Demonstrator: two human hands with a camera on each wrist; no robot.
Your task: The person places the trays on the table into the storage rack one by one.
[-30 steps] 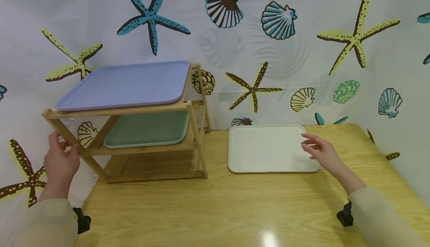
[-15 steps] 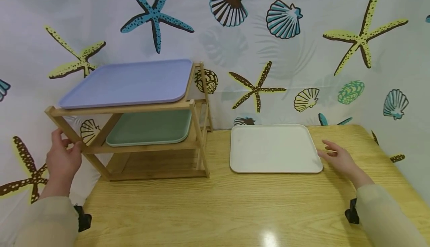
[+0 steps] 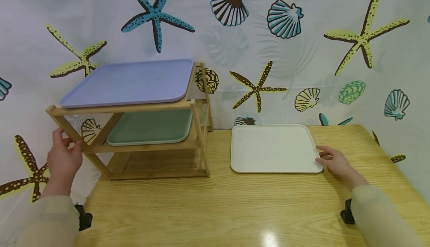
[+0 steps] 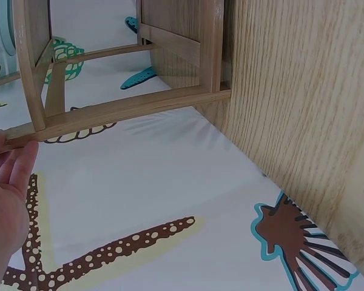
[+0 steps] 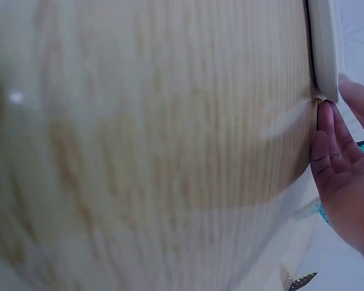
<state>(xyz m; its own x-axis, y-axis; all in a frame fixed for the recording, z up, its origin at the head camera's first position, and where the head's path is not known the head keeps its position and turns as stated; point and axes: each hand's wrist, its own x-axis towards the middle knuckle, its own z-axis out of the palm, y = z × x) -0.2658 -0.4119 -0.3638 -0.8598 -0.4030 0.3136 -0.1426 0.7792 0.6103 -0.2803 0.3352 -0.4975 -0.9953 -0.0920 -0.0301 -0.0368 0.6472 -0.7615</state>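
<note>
A white tray point(image 3: 273, 148) lies flat on the wooden table point(image 3: 218, 209), right of centre. My right hand point(image 3: 324, 157) rests on the table at the tray's near right corner, its straight fingertips point(image 5: 325, 121) touching the tray's rim point(image 5: 324, 42). A wooden two-tier rack point(image 3: 134, 109) stands at the table's back left. It carries a lilac tray point(image 3: 131, 81) on top and a green tray point(image 3: 151, 127) on the lower shelf. My left hand point(image 3: 67, 146) grips the rack's slanted left leg point(image 4: 127, 109) between thumb and fingers point(image 4: 15, 170).
A curtain printed with starfish and shells point(image 3: 285, 53) hangs behind and to the left of the table. Black clamps point(image 3: 82, 217) point(image 3: 346, 211) sit at the table's left and right edges. Bare tabletop stretches in front of the rack and the white tray.
My right hand came down from above the white tray's right side to the table at its near right corner. The left hand kept its grip on the rack.
</note>
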